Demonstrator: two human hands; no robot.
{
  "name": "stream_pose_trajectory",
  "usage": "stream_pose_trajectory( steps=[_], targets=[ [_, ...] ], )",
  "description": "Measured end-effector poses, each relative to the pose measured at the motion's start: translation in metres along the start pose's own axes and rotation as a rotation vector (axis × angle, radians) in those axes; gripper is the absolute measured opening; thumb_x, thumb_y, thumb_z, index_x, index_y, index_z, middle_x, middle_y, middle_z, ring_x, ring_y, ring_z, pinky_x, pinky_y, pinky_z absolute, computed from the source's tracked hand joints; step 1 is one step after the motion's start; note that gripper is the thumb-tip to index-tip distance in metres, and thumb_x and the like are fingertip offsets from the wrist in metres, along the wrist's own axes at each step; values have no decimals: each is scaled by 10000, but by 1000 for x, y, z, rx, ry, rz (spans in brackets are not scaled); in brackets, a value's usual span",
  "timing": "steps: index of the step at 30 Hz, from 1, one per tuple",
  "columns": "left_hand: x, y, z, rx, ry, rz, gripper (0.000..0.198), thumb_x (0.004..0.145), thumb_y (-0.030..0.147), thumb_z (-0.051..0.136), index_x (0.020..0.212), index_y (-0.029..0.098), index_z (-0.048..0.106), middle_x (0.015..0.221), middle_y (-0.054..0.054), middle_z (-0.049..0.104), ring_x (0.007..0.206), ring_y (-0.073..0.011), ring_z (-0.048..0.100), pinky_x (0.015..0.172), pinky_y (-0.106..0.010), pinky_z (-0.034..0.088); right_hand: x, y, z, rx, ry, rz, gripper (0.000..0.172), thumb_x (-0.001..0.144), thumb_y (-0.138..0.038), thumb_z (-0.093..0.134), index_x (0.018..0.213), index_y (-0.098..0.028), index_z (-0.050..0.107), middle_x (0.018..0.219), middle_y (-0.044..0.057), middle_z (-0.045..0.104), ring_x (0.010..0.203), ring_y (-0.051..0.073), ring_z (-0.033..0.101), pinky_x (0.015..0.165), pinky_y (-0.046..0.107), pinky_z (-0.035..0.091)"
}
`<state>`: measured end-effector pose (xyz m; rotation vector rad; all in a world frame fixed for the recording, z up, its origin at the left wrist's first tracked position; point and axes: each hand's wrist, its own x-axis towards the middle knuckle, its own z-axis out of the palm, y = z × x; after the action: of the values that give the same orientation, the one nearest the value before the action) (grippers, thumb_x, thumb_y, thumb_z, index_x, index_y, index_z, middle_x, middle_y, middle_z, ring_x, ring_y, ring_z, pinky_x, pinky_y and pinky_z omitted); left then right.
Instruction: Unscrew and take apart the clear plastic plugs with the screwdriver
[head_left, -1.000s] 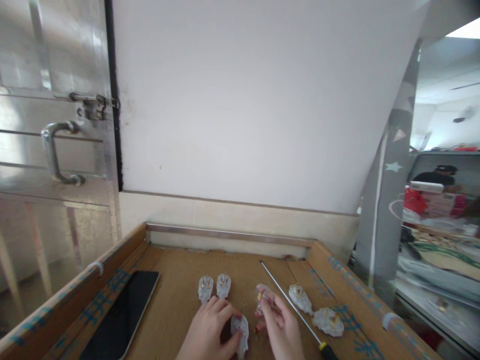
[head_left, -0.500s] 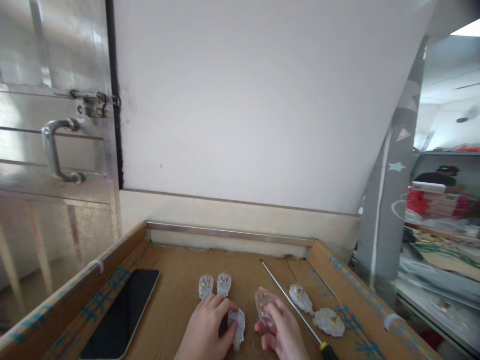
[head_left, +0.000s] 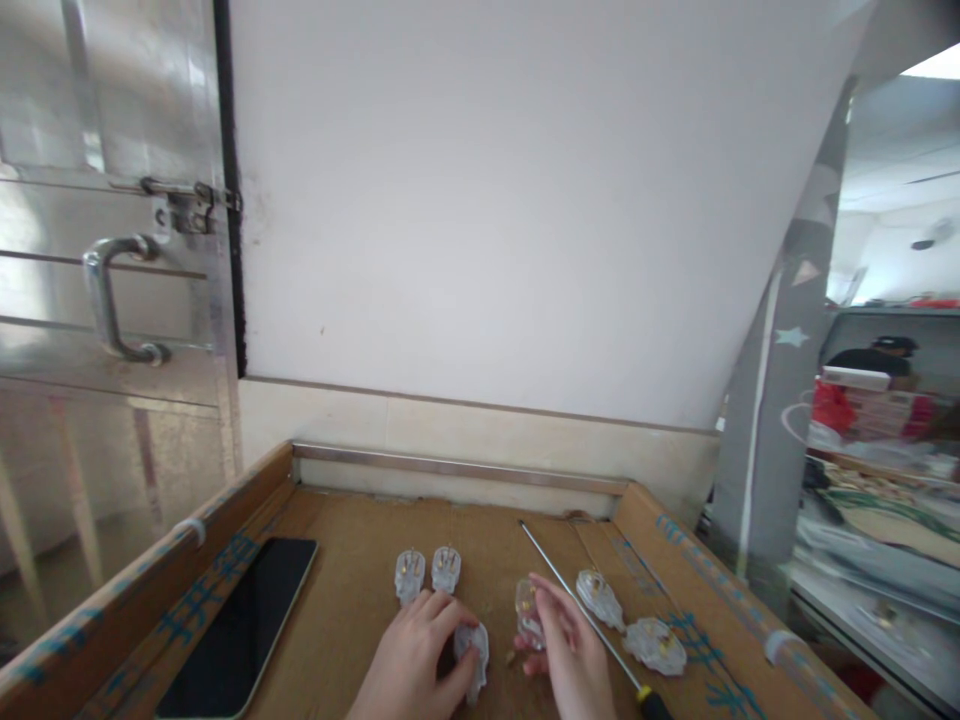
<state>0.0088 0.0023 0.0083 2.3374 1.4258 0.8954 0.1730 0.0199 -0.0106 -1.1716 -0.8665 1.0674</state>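
My left hand (head_left: 429,650) is closed on a clear plastic plug piece (head_left: 472,658) low on the cardboard, thumb and fingers at its left side. My right hand (head_left: 564,640) grips another clear plug part (head_left: 527,612) with brass-coloured metal inside, its fingers curled behind it. A tiny brass-coloured piece (head_left: 511,658) shows just below the right fingers. Past my left hand, two clear plugs (head_left: 445,568) lie with their brass pins up. To the right of my right hand is a long screwdriver (head_left: 581,605) with a black and yellow handle.
Two more clear plug parts (head_left: 654,645) lie right of the screwdriver. A black phone (head_left: 240,630) rests at the left. Raised cardboard sides (head_left: 720,590) border the work surface, with a metal strip (head_left: 457,466) at the back. A person (head_left: 874,357) is far off at right.
My right hand has turned, its fingers straighter beside the clear plug part. A tiny brass-coloured piece now shows below it. My left hand has stayed almost still.
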Motion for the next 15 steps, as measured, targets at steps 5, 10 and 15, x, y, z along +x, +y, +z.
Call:
stream_pose_trajectory(
  steps=[5, 10, 15],
  targets=[
    [0, 5, -3, -36, -21, -17, 200, 713, 131, 575, 889, 206, 632, 930, -40, 653, 884, -213, 595, 794, -300, 455, -3, 3, -3, -305, 11, -160, 540, 717, -659, 493, 939, -171, 565, 708, 48, 630, 508, 178, 574, 462, 280, 474],
    [-1, 8, -5, -26, -17, -16, 214, 674, 147, 621, 874, 218, 643, 914, -35, 663, 895, -238, 584, 824, -355, 432, -4, 4, 0, -400, -49, -152, 569, 704, -686, 451, 927, -174, 566, 771, 74, 645, 623, 220, 610, 608, 334, 499],
    [-2, 8, -3, 6, 52, 10, 147, 743, 180, 580, 860, 239, 646, 879, -19, 670, 868, -228, 588, 795, -346, 429, -7, -5, 2, -263, -49, -162, 597, 675, -690, 505, 967, -171, 546, 930, 110, 636, 806, 247, 622, 594, 296, 490]
  ],
)
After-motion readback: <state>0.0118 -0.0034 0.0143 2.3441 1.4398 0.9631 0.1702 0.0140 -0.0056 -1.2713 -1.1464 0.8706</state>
